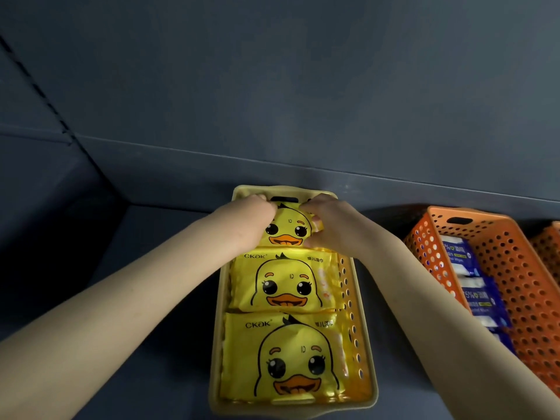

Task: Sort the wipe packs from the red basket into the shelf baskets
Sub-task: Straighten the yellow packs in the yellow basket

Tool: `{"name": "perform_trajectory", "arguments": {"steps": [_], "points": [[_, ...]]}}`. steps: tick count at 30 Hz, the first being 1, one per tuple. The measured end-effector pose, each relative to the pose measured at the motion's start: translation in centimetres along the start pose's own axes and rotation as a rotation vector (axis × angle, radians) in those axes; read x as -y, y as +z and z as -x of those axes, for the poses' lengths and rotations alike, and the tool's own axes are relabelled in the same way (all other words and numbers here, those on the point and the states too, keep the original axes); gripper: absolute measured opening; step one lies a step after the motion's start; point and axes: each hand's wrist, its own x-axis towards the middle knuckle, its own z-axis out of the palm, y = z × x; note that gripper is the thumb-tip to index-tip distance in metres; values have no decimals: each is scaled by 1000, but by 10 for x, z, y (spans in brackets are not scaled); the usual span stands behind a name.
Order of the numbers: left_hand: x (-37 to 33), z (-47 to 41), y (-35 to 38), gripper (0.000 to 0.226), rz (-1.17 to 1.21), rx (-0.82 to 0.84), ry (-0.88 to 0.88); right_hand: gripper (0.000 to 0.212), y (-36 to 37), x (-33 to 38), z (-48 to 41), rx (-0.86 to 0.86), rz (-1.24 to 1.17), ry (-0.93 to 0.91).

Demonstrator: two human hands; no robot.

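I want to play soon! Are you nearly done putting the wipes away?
Partway. Done: two duck packs lie flat in the yellow basket, and blue packs sit in the orange basket. In hand: the left grip and right grip hold a third duck pack at the back. Left: the red basket is out of view, so I can't tell.

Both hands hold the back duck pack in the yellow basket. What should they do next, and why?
Probably lower the back duck pack flat and let go. The left hand and right hand grip its far corners, and the middle pack and front pack already lie flat in the yellow basket.
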Motion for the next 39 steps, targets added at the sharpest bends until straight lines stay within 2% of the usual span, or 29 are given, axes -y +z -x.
{"name": "perform_trajectory", "arguments": {"steps": [5, 9, 13, 17, 25, 33, 39], "points": [[2, 2, -6, 65, 75, 6, -2, 75, -1, -1, 0, -18, -25, 14], [8, 24, -15, 62, 337, -32, -49, 68, -11, -2, 15, -36, -221, 11], [-3, 70, -9, 58, 427, -44, 0, 65, -5, 8, 54, -64, -251, -72], [-16, 93, 7, 66, 344, -1, -5, 69, 14, 17, 83, -49, -238, -87], [-25, 83, 19, 57, 107, 25, 2, 75, 25, 21, 81, -5, -125, -30], [-26, 64, 18, 84, 71, 153, -11, 72, 22, 20, 69, 126, -86, -11], [-24, 63, 15, 84, 103, 149, 1, 75, 25, 20, 68, 84, -120, 5]]}}
